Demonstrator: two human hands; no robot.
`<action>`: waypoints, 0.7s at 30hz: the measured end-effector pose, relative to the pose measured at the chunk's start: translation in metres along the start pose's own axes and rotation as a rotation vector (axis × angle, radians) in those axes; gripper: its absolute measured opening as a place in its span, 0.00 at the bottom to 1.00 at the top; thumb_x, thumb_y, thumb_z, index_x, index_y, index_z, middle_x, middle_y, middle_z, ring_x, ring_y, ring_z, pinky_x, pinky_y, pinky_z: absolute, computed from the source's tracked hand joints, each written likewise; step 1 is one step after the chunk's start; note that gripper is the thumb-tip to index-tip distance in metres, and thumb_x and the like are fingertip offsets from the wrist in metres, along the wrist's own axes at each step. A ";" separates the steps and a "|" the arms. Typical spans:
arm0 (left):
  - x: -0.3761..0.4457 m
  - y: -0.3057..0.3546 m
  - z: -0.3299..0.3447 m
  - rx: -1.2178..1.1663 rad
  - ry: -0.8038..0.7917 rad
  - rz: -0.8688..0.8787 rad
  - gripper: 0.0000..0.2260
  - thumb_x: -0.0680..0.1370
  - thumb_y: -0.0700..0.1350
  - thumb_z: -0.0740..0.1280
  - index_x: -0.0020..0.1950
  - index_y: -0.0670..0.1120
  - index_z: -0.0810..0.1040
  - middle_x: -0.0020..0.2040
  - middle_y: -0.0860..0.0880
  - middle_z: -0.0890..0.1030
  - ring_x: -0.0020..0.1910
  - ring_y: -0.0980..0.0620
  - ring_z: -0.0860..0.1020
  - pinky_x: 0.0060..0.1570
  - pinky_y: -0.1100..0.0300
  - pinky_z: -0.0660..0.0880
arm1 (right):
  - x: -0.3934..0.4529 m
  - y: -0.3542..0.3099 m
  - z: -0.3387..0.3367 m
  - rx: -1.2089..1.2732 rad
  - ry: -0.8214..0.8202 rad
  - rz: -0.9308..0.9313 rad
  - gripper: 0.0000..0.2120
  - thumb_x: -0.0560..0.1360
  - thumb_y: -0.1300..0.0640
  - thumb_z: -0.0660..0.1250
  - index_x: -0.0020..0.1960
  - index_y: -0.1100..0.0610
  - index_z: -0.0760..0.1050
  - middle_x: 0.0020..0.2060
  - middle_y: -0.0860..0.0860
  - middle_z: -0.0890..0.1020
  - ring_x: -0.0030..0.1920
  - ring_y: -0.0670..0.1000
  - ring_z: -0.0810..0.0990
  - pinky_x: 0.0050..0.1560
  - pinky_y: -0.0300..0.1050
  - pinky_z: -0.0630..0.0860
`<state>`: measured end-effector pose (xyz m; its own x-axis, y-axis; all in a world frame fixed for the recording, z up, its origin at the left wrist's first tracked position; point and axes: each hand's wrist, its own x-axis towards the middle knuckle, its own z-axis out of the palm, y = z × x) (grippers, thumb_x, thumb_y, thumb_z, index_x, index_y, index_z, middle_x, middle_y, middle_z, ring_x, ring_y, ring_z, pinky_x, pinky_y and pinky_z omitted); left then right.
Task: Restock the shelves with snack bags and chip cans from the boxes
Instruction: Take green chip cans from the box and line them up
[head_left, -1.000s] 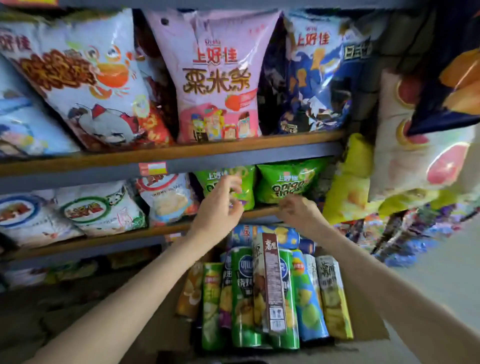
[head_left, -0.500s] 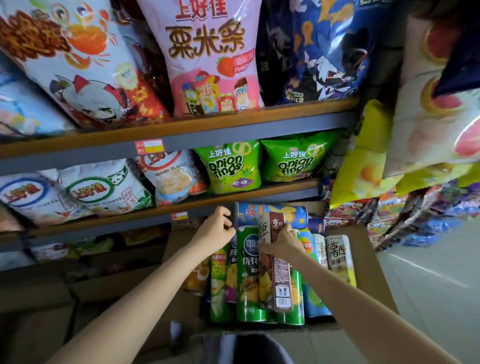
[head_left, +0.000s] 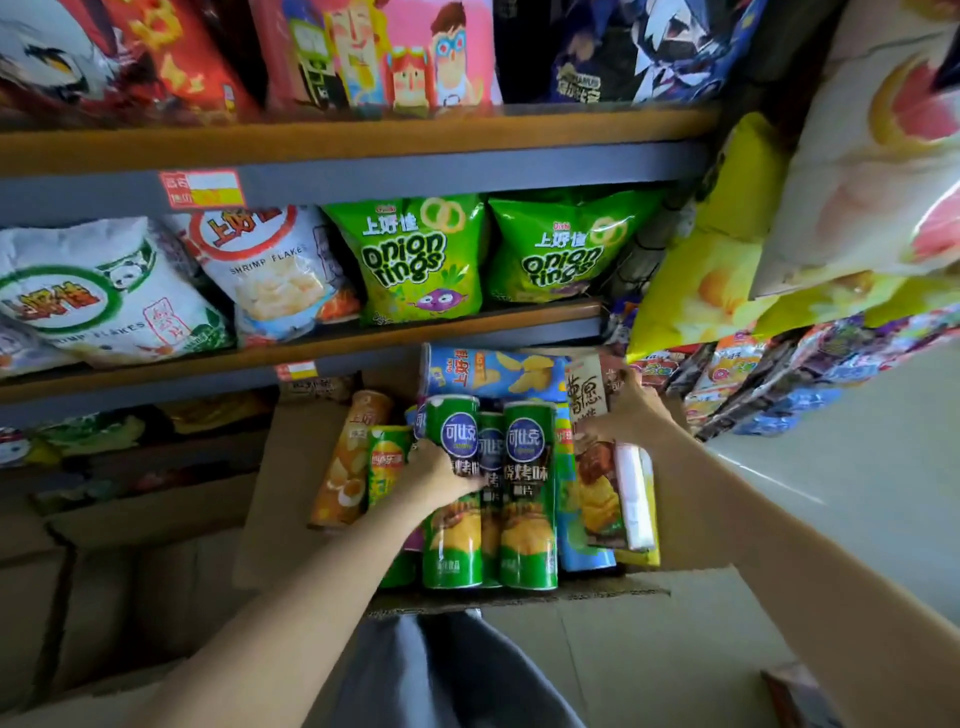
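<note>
Left hand (head_left: 441, 475) curled round green can (head_left: 452, 493), right hand (head_left: 626, 410) apparently gripping brown carton (head_left: 592, 447), both in box (head_left: 291, 467)

Glossy printed green cans (head_left: 529, 493) in matt brown cardboard box (head_left: 291, 483); above box, shiny plastic onion-ring bags (head_left: 415, 260), wood-topped shelf (head_left: 363, 137).

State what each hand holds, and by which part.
Left hand: leftmost green chip can, gripped around its middle. Right hand: brown chip box, held near its top.
</note>
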<state>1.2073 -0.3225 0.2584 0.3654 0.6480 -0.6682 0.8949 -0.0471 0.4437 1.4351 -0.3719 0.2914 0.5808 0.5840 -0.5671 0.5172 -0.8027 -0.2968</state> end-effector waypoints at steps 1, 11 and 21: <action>0.000 0.001 0.001 -0.018 -0.018 -0.034 0.39 0.73 0.56 0.69 0.74 0.41 0.53 0.71 0.41 0.61 0.68 0.43 0.66 0.62 0.59 0.67 | 0.002 0.010 0.002 -0.054 0.001 0.025 0.48 0.65 0.52 0.76 0.74 0.59 0.50 0.65 0.61 0.68 0.63 0.61 0.71 0.58 0.53 0.75; 0.006 0.002 -0.038 -0.263 -0.270 -0.033 0.25 0.74 0.45 0.71 0.68 0.47 0.66 0.66 0.47 0.71 0.62 0.50 0.70 0.55 0.61 0.65 | 0.023 0.039 0.017 -0.050 -0.011 0.103 0.41 0.67 0.51 0.76 0.70 0.61 0.57 0.65 0.60 0.66 0.64 0.62 0.70 0.59 0.54 0.72; 0.014 -0.001 -0.015 -0.273 -0.294 -0.050 0.14 0.73 0.42 0.72 0.52 0.53 0.70 0.50 0.53 0.76 0.46 0.57 0.73 0.45 0.65 0.71 | 0.027 0.048 0.044 0.134 0.159 0.095 0.36 0.73 0.54 0.69 0.73 0.63 0.53 0.68 0.63 0.62 0.67 0.64 0.63 0.64 0.53 0.64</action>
<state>1.2079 -0.3022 0.2573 0.4165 0.3972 -0.8178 0.8268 0.2085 0.5224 1.4480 -0.3998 0.2274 0.7200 0.5081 -0.4726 0.3737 -0.8578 -0.3529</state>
